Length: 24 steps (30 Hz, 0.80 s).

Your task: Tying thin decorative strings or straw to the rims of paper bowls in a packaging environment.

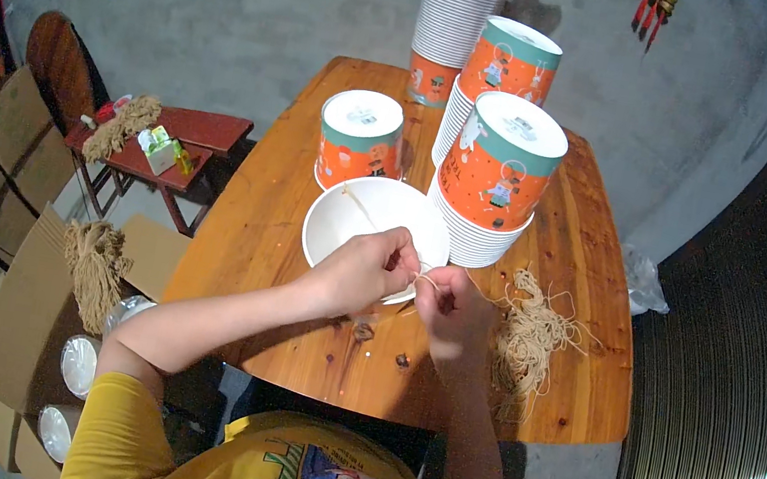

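Thin pale string (422, 277) is pinched between the fingers of the left hand (367, 265) and of the right hand (454, 312); thumb and forefinger are nearly closed on each side, tips almost meeting, the string held right at the tips and spanning the small gap. Both sets of fingers are held above the near right rim of a white open container (329, 230); whether the rim is touched cannot be told. A pale strand (361, 206) is seen along the container's inner wall, left of the fingers. A loose string heap (529, 340) is spread on the table (568, 408), just right of the right hand. Behind the container, an upside-down orange-and-green tub (359, 142) and a similar tub stack (498, 180) are noted.
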{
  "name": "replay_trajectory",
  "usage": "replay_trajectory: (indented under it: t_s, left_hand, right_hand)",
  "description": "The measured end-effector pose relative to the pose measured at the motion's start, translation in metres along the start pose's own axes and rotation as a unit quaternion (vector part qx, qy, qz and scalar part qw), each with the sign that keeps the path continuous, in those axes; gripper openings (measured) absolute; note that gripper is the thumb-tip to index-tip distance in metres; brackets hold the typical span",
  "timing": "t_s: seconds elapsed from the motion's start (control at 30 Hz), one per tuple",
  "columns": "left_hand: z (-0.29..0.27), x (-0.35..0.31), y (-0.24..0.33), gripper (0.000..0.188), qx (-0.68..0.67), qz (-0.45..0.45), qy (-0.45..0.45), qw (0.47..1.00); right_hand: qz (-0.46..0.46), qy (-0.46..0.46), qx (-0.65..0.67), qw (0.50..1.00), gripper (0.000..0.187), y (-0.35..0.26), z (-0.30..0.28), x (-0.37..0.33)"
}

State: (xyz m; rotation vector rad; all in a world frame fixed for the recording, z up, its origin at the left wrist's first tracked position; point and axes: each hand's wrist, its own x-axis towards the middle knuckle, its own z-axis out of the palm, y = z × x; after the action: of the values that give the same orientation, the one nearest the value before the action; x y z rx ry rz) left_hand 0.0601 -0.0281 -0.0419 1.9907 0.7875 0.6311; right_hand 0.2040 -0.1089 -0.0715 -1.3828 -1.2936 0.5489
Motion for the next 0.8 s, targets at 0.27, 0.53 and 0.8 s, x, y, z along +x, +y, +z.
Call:
replay_trajectory:
  t_s: [0.27,0.53,0.8]
  left_hand:
    - [0.003,0.008,-0.006,0.022,-0.168,0.001,-0.037,0.985]
    - [-0.001,0.009,-0.003,0.026,-0.203,-0.015,-0.054,0.978]
    - [-0.003,0.012,-0.002,0.032,-0.221,-0.070,-0.060,0.971]
  right_hand:
    - [-0.023,0.032,0.039,0.998,0.003,-0.003,0.001,-0.003]
    - [-0.050,0.049,0.035,0.997,0.011,0.001,0.000,-0.002]
    - [-0.263,0.043,-0.214,0.940,0.028,0.017,-0.011,0.002]
